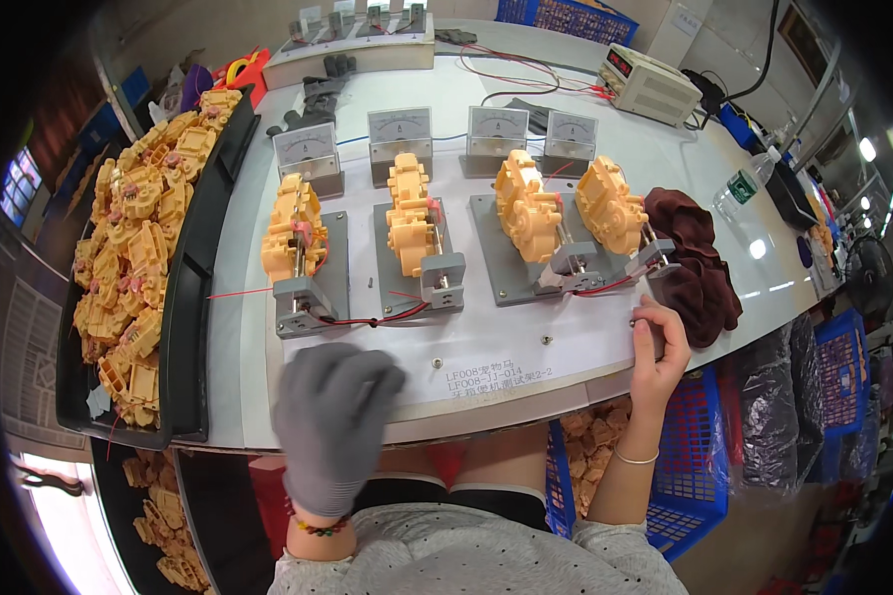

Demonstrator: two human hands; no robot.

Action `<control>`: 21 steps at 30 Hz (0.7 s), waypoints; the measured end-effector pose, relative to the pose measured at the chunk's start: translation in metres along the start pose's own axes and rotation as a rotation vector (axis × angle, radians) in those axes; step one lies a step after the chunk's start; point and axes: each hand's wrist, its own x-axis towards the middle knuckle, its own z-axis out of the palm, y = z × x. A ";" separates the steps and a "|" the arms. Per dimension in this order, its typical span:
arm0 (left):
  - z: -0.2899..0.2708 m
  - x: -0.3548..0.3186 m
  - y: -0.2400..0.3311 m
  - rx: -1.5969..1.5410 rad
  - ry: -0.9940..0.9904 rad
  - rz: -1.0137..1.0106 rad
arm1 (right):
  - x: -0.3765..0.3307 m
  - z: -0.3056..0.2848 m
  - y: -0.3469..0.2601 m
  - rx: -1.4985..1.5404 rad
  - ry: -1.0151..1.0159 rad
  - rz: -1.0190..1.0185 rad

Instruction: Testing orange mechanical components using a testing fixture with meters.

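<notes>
My left hand [335, 421], in a grey knitted glove, hovers over the near edge of the bench, smeared by motion; whether it holds anything I cannot tell. My bare right hand [659, 347] is at the near right edge, fingers curled and thumb pressed close; a small dark tip shows at them, too small to name. Just beyond it stands the rightmost yellow plastic gearbox housing [610, 208] on a grey clamp fixture [657, 256]. Three similar fixtures with a housing [528, 213], another housing [412, 218] and a leftmost housing [294, 233] line up leftward.
Analog panel meters [400, 137] stand behind the fixtures. A black tray [193, 327] heaped with yellow housings is at left. To the right lie a dark red cloth [690, 268] and a plastic bottle [747, 186]. A power supply [648, 84] sits at the back; blue crates [687, 456] stand below.
</notes>
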 end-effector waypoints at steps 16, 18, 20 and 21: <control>0.021 0.013 0.008 -0.053 -0.267 -0.042 | -0.001 0.004 0.002 0.032 0.038 -0.021; 0.021 0.012 0.009 -0.042 -0.229 -0.034 | -0.001 0.004 0.002 0.029 0.030 -0.025; 0.021 0.012 0.009 -0.043 -0.230 -0.028 | -0.002 0.004 0.002 0.031 0.035 -0.021; 0.021 0.012 0.009 -0.044 -0.231 -0.021 | -0.002 0.004 0.003 0.031 0.033 -0.021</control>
